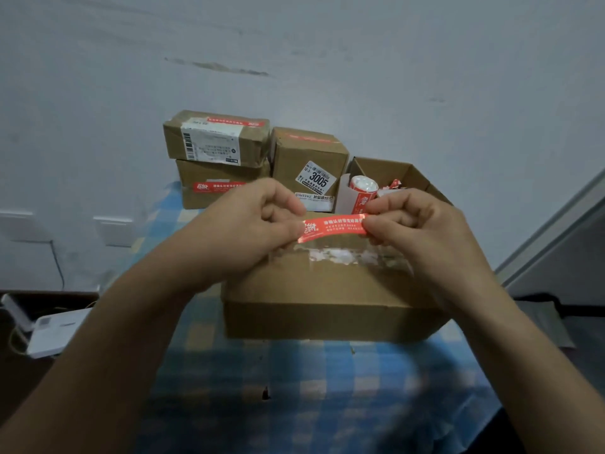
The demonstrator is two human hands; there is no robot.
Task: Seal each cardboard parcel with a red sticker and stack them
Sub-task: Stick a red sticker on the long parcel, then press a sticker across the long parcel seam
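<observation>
Left hand (262,221) pinches one end of the red rectangular printed sticker strip (334,228) and right hand (415,224) pinches the other, so it is stretched taut between them. The strip sits over the far top of the plain brown cardboard parcel (327,290) at centre frame; contact unclear. Torn tape residue (330,257) lies beneath it. Sealed brown parcels (216,136) are stacked at 11 o'clock, and an open cardboard box (412,178) with the sticker roll (363,186) is at 1 o'clock. Risks: slack lets the strip fold onto itself or the fingers; uneven lowering lands it crooked, off the seam; the ragged residue may weaken adhesion.
</observation>
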